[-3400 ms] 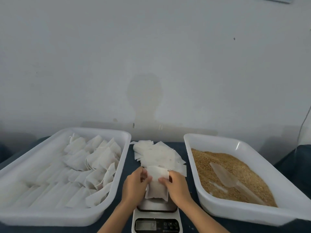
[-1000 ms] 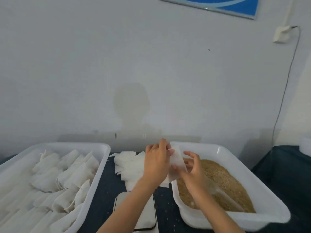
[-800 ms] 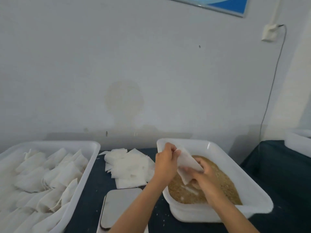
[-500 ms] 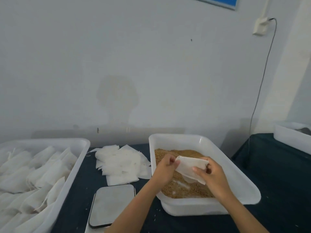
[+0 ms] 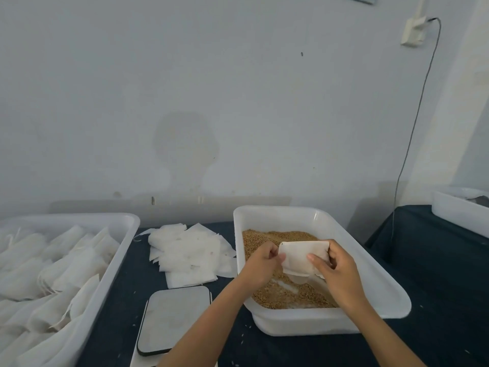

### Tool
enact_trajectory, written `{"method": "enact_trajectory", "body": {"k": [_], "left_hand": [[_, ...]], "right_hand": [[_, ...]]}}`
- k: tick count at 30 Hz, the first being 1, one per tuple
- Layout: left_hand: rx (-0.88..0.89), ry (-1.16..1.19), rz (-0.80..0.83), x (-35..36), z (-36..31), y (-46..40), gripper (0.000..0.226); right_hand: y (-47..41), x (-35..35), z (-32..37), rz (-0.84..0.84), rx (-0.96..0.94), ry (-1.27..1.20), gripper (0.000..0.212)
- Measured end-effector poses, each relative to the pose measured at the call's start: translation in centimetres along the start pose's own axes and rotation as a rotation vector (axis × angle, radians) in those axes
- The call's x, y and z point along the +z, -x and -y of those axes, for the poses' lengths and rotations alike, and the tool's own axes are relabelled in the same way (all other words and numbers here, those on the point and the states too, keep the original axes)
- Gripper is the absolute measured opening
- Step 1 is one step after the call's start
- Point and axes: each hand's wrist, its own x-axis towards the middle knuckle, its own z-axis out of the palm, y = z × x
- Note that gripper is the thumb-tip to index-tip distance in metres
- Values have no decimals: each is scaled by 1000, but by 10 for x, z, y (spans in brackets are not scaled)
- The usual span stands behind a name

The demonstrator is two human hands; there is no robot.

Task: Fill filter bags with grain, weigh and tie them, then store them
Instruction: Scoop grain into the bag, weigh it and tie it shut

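Both hands are working over the grain tray [image 5: 391, 295] right now: the left hand [image 5: 260, 263] is pinching the left edge of an empty filter bag [image 5: 299, 256], fingers curled, and the right hand [image 5: 337, 271] is gripping the bag's right side, thumb lying across its face. The bag is hanging between them, long axis running hand to hand, held clear above the grain [image 5: 275, 290]. Directly beneath the right hand a translucent scoop [image 5: 301, 279] is lying in the grain, handle hidden behind the wrist, so the right hand is the nearer one and, I'd judge, the one to drop for it while the left keeps the bag's mouth up. Left of the left hand and nearer the person, the scale [image 5: 174, 317] is sitting with its platform bare. Beyond that, a loose pile of flat bags [image 5: 188, 254] is resting on the dark table [image 5: 436, 274]. Far left, the storage tray [image 5: 124, 247] is holding rows of filled, tied bags [image 5: 66, 263]. Far right, another tub [image 5: 455, 207] is just peeking in, contents unclear.
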Motion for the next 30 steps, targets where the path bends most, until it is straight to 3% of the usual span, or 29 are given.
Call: {"method": "enact_trajectory", "body": {"k": [15, 22, 30], "left_hand": [[49, 40, 31, -1, -3, -1, 18], [271, -136, 10, -11, -17, -7, 18], [483, -379, 177, -26, -45, -12, 10]], "right_hand": [[3, -1, 2, -1, 4, 14, 22], [3, -4, 2, 79, 97, -19, 16], [0, 7, 25, 262, 199, -123, 24]]}}
